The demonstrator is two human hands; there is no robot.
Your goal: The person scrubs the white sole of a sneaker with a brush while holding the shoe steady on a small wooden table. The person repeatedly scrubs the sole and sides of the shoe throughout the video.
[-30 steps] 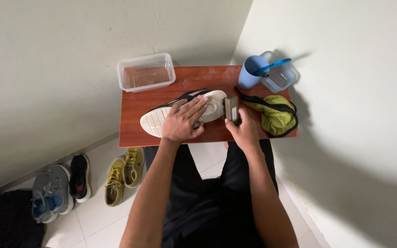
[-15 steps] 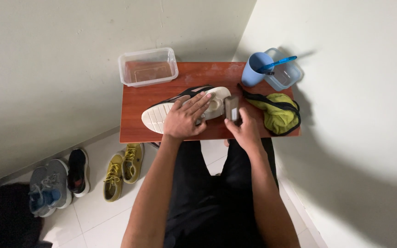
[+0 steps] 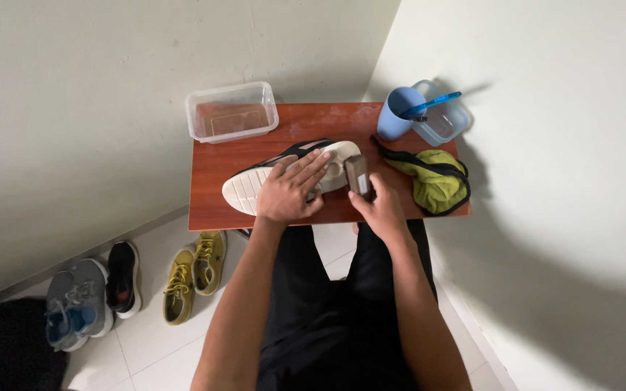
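Left hand point(image 3: 289, 192): laid flat, fingers spread, on the shoe point(image 3: 293, 174); it presses the shoe down rather than closing round it.
Right hand point(image 3: 378, 206): closed round a small brown brush point(image 3: 357, 176), which stands against the heel end of the shoe.
Shoe: lies on its side across the middle of the bench point(image 3: 211, 188), pale ribbed sole turned toward the person, dark upper toward the wall; toe to the left, heel to the right.
Shoe, appearance: the sole reads off-white and fairly even; no suds or wet patches can be made out; any dirt is too small to tell.
Progress (judged): the brush is at the heel only, so the cleaning appears to be in hand, with the rest of the sole and the upper seemingly left to do.
Green bag point(image 3: 436, 185): crumpled, black-strapped, at the right end of the bench, just beside the right hand.
Blue cup point(image 3: 394, 114): at the far right corner, with a blue toothbrush point(image 3: 432, 103) leaning across a small clear tub point(image 3: 449, 123) beside it.
Clear box point(image 3: 232, 111): at the far left corner, well apart from the hands.
Floor: several other shoes point(image 3: 193, 275) stand in a row left of the bench.
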